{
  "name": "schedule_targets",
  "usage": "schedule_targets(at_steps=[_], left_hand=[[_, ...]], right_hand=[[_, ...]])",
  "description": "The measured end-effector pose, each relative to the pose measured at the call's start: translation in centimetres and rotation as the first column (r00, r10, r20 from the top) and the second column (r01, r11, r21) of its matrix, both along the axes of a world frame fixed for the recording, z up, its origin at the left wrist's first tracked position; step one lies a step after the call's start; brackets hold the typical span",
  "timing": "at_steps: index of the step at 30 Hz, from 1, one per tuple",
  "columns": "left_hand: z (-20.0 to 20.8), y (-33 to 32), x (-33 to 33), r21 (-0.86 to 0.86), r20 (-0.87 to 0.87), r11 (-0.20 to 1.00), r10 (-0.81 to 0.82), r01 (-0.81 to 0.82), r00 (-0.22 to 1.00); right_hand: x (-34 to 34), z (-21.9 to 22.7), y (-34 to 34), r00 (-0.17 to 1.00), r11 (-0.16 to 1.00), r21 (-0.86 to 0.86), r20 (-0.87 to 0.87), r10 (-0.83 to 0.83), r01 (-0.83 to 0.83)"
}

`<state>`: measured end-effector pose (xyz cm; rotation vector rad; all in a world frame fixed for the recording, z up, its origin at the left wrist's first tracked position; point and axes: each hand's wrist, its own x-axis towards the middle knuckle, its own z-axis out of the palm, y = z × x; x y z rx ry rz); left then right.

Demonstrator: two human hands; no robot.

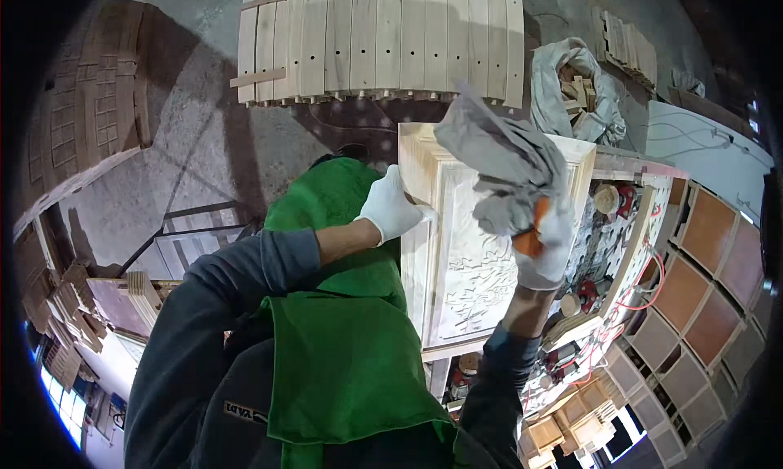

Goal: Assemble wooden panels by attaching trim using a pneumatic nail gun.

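A pale wooden panel (477,294) with a raised frame and carved relief lies in front of me, a little right of my green apron (351,363). My left hand (393,210), in a white glove, grips the panel's left edge. Above the panel's right side, my right hand (548,253), also white-gloved, is closed on a grey cloth (518,155). The cloth fans out upward and to the left, covering the panel's upper right part. Something orange-brown (530,232) shows at my right fingers; whether it is a handle cannot be made out.
A stack of pale wooden boards (383,41) stands at the far side. Beside it a white sack (542,86) holds wood offcuts. Right of the panel is a bench with red power tools (589,294) and red hoses (648,285). Stacked brown panels (98,102) stand left.
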<state>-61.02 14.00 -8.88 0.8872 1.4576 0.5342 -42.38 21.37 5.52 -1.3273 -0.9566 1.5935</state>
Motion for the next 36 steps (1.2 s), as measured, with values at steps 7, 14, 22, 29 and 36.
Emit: schedule_targets(at_steps=[7, 14, 22, 29, 36], left_hand=[[0.1, 0.2, 0.0, 0.004, -0.065, 1.000, -0.021, 0.021, 0.998], [0.8, 0.8, -0.1, -0.084, -0.124, 0.991, -0.109, 0.099, 0.986], [-0.4, -0.3, 0.3, 0.064, -0.049, 0.998, 0.008, -0.005, 0.999], [0.2, -0.3, 0.6, 0.092, -0.060, 0.995, 0.055, -0.050, 0.997], [0.5, 0.4, 0.6, 0.064, -0.142, 0.998, -0.013, 0.023, 0.990]], right_hand=[[5.7, -5.1, -2.8, 0.440, 0.936, -0.034, 0.876, 0.196, -0.349], [-1.2, -9.5, -3.1, -0.076, 0.726, 0.203, 0.940, -0.332, -0.657], [-4.4, -11.5, 0.3, 0.233, 0.730, 0.285, 0.957, -0.175, -0.621], [-5.6, -12.7, 1.8, 0.089, 0.570, 0.192, 0.975, -0.203, -0.799], [-6.4, -12.0, 3.8, 0.129, 0.552, 0.194, 0.979, -0.156, -0.811]])
